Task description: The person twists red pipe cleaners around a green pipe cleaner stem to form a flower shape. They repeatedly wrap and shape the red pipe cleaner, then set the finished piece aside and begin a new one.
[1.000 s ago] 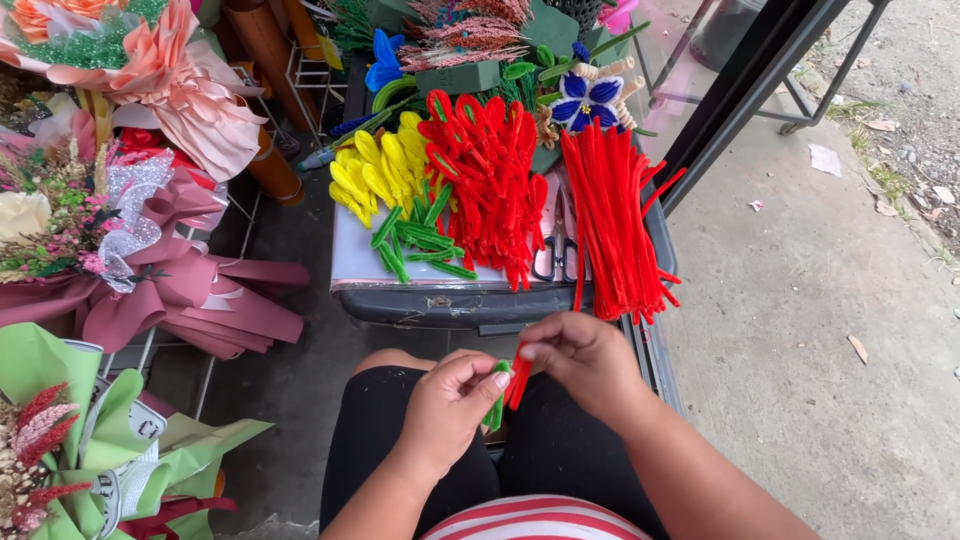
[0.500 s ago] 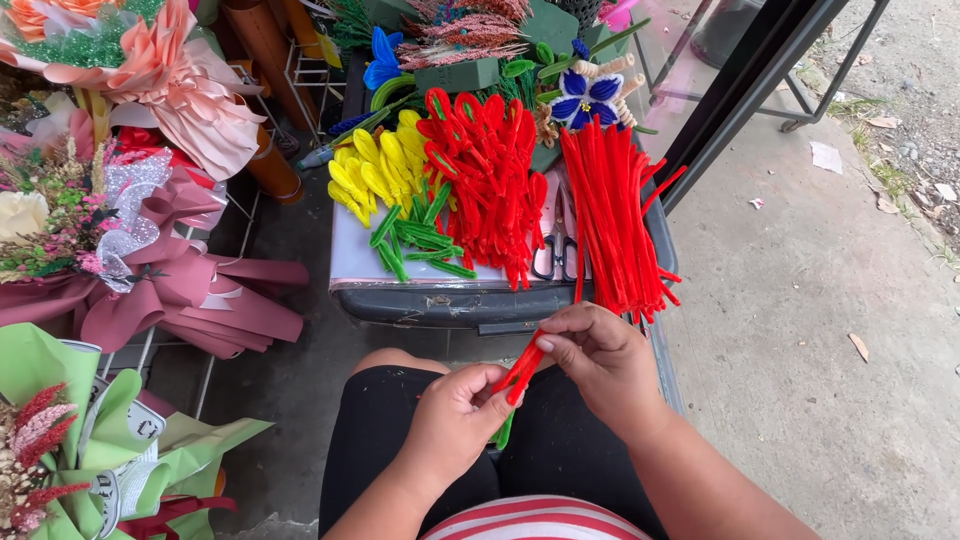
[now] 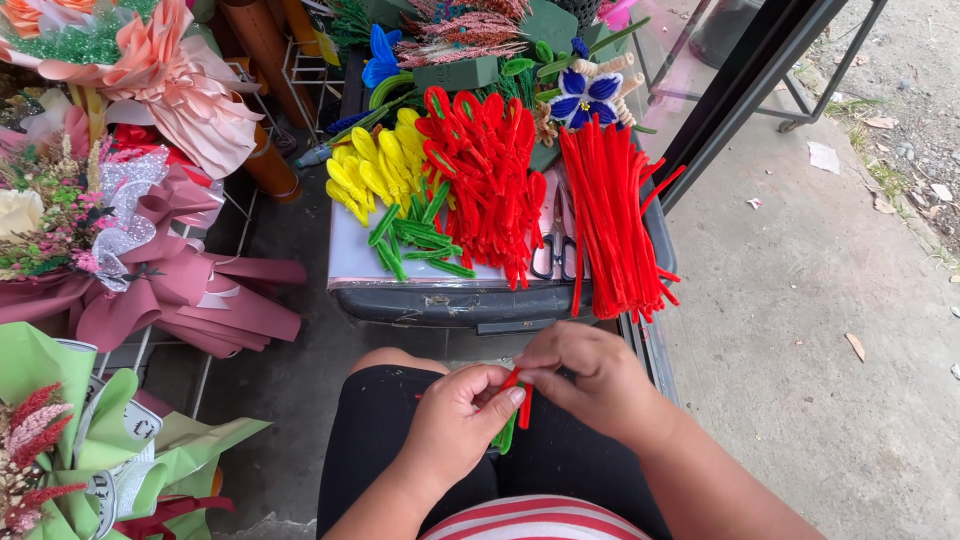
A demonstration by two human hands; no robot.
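Over my lap, my left hand and my right hand meet and both pinch a red pipe cleaner piece. A green pipe cleaner piece sticks out below my left fingers. Ahead stands a dark plastic box with a pale lid. On it lie a bundle of straight red pipe cleaners, looped red pieces, yellow looped pieces, green pieces and scissors.
Wrapped bouquets in pink, peach and green paper fill the left side. A blue pipe cleaner flower lies behind the box. A black metal frame rises at right beside concrete ground.
My hands have come closer together and the red piece, held out longer between them before, is now folded short between my fingertips.
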